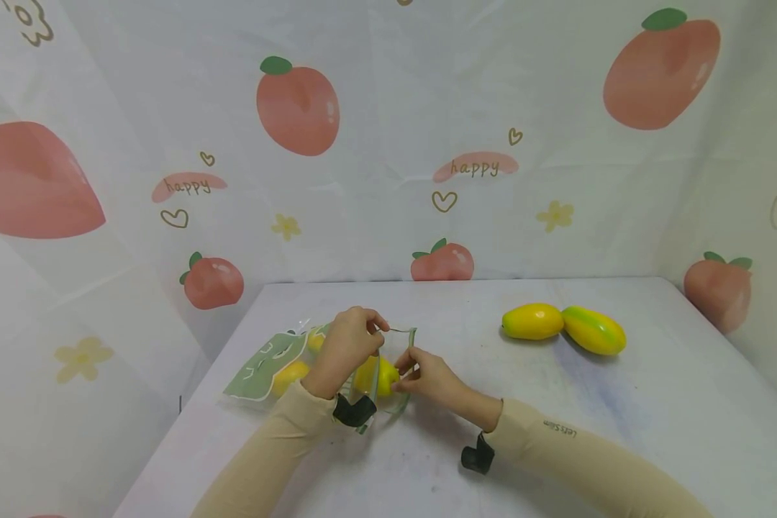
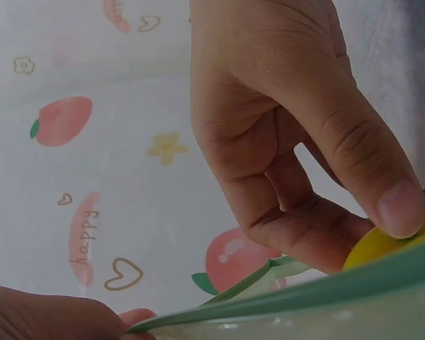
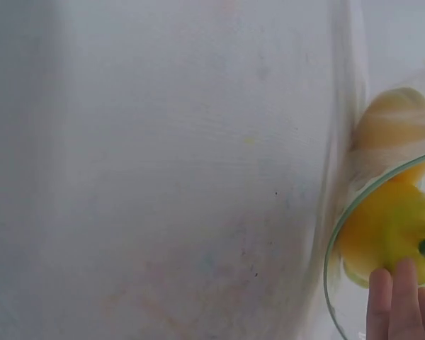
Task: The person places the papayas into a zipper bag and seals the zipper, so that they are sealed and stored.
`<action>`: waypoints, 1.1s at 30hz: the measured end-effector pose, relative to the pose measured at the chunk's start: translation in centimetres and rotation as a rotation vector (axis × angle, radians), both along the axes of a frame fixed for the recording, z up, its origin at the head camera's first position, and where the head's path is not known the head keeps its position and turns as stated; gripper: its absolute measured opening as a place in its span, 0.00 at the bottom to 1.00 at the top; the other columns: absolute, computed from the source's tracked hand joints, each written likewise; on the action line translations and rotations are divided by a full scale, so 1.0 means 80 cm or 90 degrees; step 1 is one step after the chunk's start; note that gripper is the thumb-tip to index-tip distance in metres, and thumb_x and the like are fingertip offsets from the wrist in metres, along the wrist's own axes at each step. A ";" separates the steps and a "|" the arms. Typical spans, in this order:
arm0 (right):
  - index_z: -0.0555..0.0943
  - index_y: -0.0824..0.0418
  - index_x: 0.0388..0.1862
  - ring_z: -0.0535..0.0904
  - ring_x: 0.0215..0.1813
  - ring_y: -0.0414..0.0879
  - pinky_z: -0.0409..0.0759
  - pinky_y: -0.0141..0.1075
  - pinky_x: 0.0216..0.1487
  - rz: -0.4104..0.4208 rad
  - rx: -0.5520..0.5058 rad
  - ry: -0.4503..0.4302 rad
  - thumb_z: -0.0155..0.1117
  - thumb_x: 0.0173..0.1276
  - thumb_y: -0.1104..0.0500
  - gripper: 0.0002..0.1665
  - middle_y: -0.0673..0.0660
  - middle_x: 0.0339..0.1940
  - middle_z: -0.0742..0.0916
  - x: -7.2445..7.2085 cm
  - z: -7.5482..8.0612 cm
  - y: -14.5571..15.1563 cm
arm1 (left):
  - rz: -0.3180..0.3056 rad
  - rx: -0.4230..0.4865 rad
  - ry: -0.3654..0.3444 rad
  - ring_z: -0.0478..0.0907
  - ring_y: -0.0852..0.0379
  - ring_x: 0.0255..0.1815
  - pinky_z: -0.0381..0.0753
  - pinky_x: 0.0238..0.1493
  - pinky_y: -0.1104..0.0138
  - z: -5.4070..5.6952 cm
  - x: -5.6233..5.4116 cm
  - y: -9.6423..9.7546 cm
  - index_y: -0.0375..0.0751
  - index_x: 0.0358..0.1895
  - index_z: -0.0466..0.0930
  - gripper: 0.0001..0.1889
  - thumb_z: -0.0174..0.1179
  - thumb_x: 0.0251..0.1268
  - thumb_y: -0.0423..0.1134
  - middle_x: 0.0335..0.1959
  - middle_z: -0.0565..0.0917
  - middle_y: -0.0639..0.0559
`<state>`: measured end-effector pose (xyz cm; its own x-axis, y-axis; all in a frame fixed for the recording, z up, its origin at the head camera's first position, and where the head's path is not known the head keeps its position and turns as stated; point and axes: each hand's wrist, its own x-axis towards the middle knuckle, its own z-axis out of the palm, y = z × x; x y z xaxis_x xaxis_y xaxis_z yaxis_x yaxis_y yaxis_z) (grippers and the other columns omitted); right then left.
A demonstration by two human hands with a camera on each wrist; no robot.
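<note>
A clear zip bag with a green printed panel [image 1: 259, 375] lies on its side, its mouth toward the right. My left hand [image 1: 346, 349] pinches the upper edge of that mouth between thumb and finger; the green rim [image 2: 283, 303] stretches away from the fingertips in the left wrist view. My right hand [image 1: 435, 378] holds the stem end of a yellow papaya [image 1: 386, 377] with thumb and fingertips. Most of this papaya [image 3: 379, 223] is inside the bag opening. Behind it, another yellow-orange fruit [image 3: 397, 120] shows through the plastic. More yellow fruit [image 1: 290, 377] sits deeper in the bag.
Two yellow papayas with green patches, one on the left [image 1: 532, 321] and one on the right [image 1: 594, 331], lie end to end at the back right of the white table [image 1: 466, 475]. A fruit-printed cloth [image 1: 375, 208] hangs behind the table and along its sides.
</note>
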<state>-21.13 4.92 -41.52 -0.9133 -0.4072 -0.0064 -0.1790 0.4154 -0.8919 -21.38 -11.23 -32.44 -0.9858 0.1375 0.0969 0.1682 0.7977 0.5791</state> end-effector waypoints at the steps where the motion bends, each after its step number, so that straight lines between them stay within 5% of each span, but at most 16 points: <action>1: 0.76 0.63 0.43 0.82 0.41 0.46 0.82 0.37 0.46 0.001 -0.001 0.001 0.73 0.56 0.62 0.18 0.54 0.41 0.83 0.001 0.000 0.000 | 0.001 0.000 -0.002 0.76 0.60 0.15 0.73 0.20 0.71 0.000 0.000 0.000 0.41 0.35 0.85 0.08 0.59 0.56 0.29 0.24 0.81 0.51; 17: 0.76 0.67 0.51 0.84 0.43 0.49 0.83 0.36 0.43 0.034 -0.031 0.046 0.74 0.56 0.61 0.25 0.62 0.44 0.83 0.008 0.028 0.017 | 0.003 0.008 -0.006 0.77 0.60 0.16 0.74 0.20 0.70 -0.001 0.001 -0.001 0.41 0.35 0.85 0.08 0.59 0.57 0.28 0.24 0.81 0.51; 33: 0.71 0.62 0.62 0.77 0.60 0.62 0.78 0.48 0.59 0.028 -0.068 0.083 0.68 0.63 0.57 0.31 0.65 0.59 0.78 -0.010 0.067 0.102 | 0.011 0.020 -0.018 0.77 0.60 0.17 0.75 0.22 0.69 0.000 0.003 -0.002 0.42 0.35 0.85 0.09 0.57 0.56 0.28 0.25 0.80 0.51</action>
